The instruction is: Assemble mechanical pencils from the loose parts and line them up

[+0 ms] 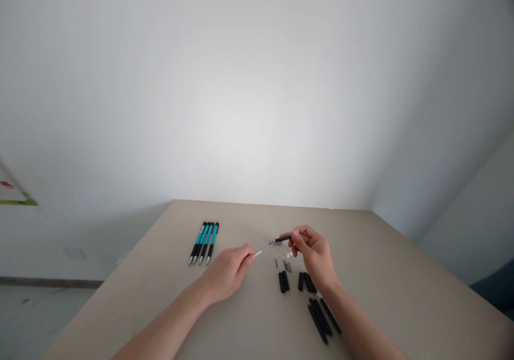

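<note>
Between the fingertips of my left hand [227, 275] is a thin white pen refill [263, 249], pointing up to the right. My right hand [317, 253] pinches a short black pen tube [283, 238]. The refill's far tip meets or nearly meets the tube's left end; I cannot tell whether it is inside. Small metal pieces, perhaps springs [287, 267], lie on the table below the hands. Short black grip sleeves [284, 282] rest just nearer to me, with more short sleeves [306, 282] partly hidden by my right hand.
Several assembled teal-and-black pens [204, 242] lie side by side at the left of the beige table [160, 306]. Longer black tubes [320, 320] lie beside my right forearm. Small white pieces [289, 254] sit near my right fingers. A white wall [257, 108] stands behind.
</note>
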Action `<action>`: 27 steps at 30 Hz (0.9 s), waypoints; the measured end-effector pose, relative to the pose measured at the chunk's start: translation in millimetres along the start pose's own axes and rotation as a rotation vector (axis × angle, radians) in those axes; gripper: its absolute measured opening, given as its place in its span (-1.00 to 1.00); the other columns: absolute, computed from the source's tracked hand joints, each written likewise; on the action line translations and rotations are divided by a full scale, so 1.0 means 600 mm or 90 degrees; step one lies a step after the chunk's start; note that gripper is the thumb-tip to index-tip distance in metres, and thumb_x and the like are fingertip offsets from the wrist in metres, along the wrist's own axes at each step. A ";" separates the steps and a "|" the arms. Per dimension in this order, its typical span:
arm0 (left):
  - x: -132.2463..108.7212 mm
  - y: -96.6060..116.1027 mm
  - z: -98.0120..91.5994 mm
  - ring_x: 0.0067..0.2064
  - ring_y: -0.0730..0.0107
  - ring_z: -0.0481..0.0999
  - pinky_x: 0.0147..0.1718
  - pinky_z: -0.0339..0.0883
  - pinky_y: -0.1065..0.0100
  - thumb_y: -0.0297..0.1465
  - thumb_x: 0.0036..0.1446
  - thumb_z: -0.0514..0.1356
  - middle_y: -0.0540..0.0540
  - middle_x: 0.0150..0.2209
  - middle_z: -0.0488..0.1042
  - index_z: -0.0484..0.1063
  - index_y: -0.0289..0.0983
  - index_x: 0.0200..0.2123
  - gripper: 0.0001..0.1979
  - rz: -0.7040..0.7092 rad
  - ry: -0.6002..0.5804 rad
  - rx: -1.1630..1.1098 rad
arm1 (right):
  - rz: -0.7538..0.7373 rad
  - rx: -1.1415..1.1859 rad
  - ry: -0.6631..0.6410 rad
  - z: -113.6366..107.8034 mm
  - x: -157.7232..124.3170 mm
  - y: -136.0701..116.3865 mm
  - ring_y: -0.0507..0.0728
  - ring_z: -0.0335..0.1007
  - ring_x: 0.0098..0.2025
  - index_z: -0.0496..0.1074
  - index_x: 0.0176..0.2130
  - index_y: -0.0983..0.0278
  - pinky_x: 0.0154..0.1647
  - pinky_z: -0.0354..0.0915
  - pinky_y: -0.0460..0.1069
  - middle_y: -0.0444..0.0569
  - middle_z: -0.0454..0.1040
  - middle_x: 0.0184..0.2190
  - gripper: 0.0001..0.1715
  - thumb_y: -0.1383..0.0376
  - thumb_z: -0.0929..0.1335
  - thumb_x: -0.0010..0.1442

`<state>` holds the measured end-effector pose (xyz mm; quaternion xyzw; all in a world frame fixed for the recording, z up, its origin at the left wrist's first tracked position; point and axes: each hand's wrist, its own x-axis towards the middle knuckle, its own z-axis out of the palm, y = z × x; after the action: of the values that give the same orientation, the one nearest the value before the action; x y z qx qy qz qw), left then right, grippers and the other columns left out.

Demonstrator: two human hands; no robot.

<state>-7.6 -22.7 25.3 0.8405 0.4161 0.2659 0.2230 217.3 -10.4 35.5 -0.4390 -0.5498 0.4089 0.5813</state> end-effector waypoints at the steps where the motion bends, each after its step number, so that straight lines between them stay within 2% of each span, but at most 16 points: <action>1: 0.000 0.000 0.000 -0.50 0.45 0.26 -0.47 0.05 0.45 -0.34 0.34 -0.12 0.08 -0.55 0.23 0.21 -0.23 -0.40 -0.74 -0.001 -0.001 0.000 | -0.006 -0.007 -0.009 0.001 -0.002 -0.001 -0.01 0.19 -0.58 0.31 -0.46 0.29 -0.56 0.20 -0.08 0.03 0.52 -0.45 -0.58 -0.01 0.38 0.09; 7: 0.000 0.004 -0.004 -0.49 0.45 0.28 -0.46 0.06 0.45 -0.34 0.33 -0.11 0.08 -0.54 0.27 0.24 -0.23 -0.39 -0.74 -0.001 -0.001 0.005 | -0.006 -0.063 -0.055 0.003 -0.007 0.004 -0.02 0.19 -0.57 0.35 -0.42 0.30 -0.56 0.16 -0.11 -0.09 0.41 -0.56 -0.61 0.01 0.36 0.13; 10: 0.000 0.006 -0.004 -0.48 0.45 0.29 -0.46 0.07 0.46 -0.34 0.32 -0.08 0.06 -0.52 0.30 0.28 -0.24 -0.38 -0.75 0.000 -0.006 -0.013 | -0.002 -0.089 -0.082 0.010 -0.012 0.007 -0.02 0.16 -0.56 0.37 -0.41 0.30 -0.56 0.12 -0.11 -0.12 0.38 -0.56 -0.63 0.03 0.36 0.13; 15: 0.000 0.005 0.001 -0.48 0.48 0.29 -0.46 0.09 0.49 -0.36 0.26 0.04 0.08 -0.51 0.35 0.33 -0.23 -0.25 -0.89 0.002 -0.030 -0.079 | 0.007 -0.134 -0.161 0.029 -0.025 0.016 -0.02 0.14 -0.55 0.44 -0.40 0.31 -0.55 0.07 -0.11 -0.13 0.38 -0.54 -0.65 0.06 0.38 0.12; 19: -0.001 0.003 0.004 -0.51 0.50 0.25 -0.50 0.05 0.49 -0.34 0.24 0.07 0.09 -0.52 0.33 0.33 -0.24 -0.31 -0.89 -0.009 -0.028 -0.065 | -0.004 -0.184 -0.162 0.034 -0.030 0.018 -0.01 0.15 -0.55 0.46 -0.42 0.30 -0.54 0.07 -0.11 -0.13 0.38 -0.56 -0.69 0.09 0.37 0.12; 23: -0.001 0.006 0.003 -0.51 0.49 0.28 -0.48 0.07 0.48 -0.36 0.29 -0.01 0.08 -0.54 0.32 0.32 -0.25 -0.37 -0.80 0.001 -0.026 -0.056 | -0.056 -0.251 -0.179 0.033 -0.031 0.013 0.02 0.22 -0.51 0.50 -0.40 0.28 -0.48 0.13 -0.09 -0.10 0.45 -0.52 -0.76 0.16 0.35 0.14; 27: -0.002 0.007 0.001 -0.52 0.50 0.27 -0.51 0.05 0.48 -0.34 0.26 0.05 0.09 -0.52 0.34 0.35 -0.24 -0.30 -0.87 0.010 -0.035 -0.044 | -0.078 -0.285 -0.179 0.037 -0.032 0.013 0.03 0.27 -0.51 0.53 -0.42 0.25 -0.47 0.15 -0.09 -0.11 0.48 -0.54 -0.78 0.19 0.36 0.14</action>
<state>-5.3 -25.9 26.8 0.8427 0.3936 0.2588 0.2608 194.3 -25.4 22.6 -0.4614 -0.7273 0.2978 0.4115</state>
